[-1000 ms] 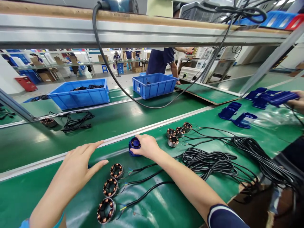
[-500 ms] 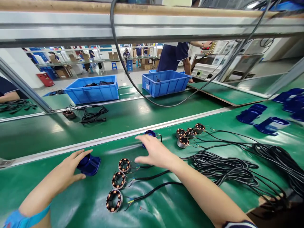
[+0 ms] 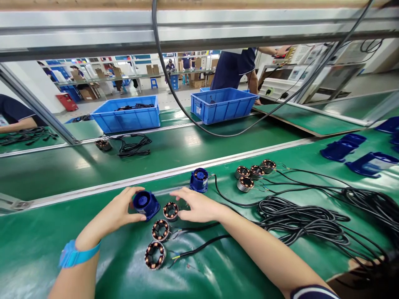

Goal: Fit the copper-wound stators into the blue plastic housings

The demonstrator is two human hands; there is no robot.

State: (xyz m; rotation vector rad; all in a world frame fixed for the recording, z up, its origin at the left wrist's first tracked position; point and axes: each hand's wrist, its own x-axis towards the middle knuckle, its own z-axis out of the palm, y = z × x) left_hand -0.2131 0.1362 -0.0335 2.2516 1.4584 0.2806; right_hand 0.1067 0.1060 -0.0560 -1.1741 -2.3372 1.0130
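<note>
A blue fan housing (image 3: 145, 203) is gripped by the left hand (image 3: 120, 211) on the green tabletop (image 3: 46, 245), tilted with its round opening toward the camera, while the right hand (image 3: 198, 205) is laid open and flat with its fingertips at a copper-wound stator (image 3: 171, 211) just beside the housing. Two further stators (image 3: 160, 229) (image 3: 155, 255) are lined up nearer the camera, their black leads run off to the right. A second blue housing (image 3: 199, 180) is set beyond the right hand, with four more stators (image 3: 254, 172) and coiled black cables (image 3: 299, 220) further right.
</note>
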